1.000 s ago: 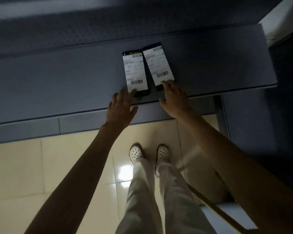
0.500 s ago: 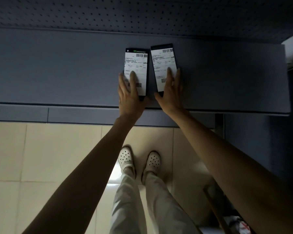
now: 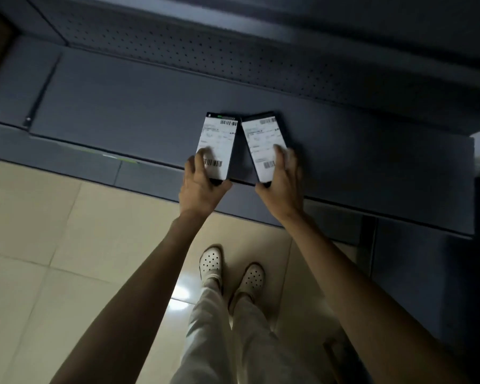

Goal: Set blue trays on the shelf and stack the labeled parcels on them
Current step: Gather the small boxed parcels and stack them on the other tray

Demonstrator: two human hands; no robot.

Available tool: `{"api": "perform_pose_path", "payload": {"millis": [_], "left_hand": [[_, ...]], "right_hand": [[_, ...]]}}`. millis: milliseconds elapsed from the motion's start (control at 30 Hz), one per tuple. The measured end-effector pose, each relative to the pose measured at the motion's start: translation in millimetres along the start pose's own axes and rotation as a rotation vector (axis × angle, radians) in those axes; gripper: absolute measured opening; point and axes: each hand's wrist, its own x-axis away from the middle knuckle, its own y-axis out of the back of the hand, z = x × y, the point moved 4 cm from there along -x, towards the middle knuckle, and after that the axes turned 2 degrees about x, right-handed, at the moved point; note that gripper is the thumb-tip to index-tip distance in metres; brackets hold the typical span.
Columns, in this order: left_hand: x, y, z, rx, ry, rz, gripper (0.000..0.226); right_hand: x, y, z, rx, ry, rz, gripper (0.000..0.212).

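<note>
Parcels, flat, dark and white-labelled, are lying side by side on the flat blue tray [image 3: 122, 115]. Their long axes are pointing away from the person, far ends nearly meeting, near ends splaying. The left hand [image 3: 201, 187] is gripping the left parcel [image 3: 218, 139] with curled fingers [image 3: 198, 162], and the right hand [image 3: 283, 187] is gripping the right parcel [image 3: 261, 137] likewise.

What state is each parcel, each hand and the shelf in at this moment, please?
shelf: bears both parcels near its front edge.
left parcel: flat, label up, near end gripped.
right parcel: flat, label up, angled away from the left parcel, near end gripped.
left hand: grips left parcel.
right hand: grips right parcel.
</note>
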Motion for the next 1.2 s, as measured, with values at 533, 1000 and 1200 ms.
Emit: {"api": "perform_pose_path", "payload": {"millis": [533,1000,1200], "left_hand": [[132.9,247.8,134.3,0.119,0.252,-0.565,0.077],[196.3,569.3,249.9,0.108,0.210,-0.932,0.076],[173.6,693.7,249.8,0.031,0.069,-1.022,0.074]], "right_hand": [[117.6,-34.1,275.0,0.032,0.541,0.220,0.088],[220.6,-43.3,626.5,-0.036,0.990,0.183,0.085],[224.0,-11.5,746.7,-0.125,1.092,0.069,0.089]]}}
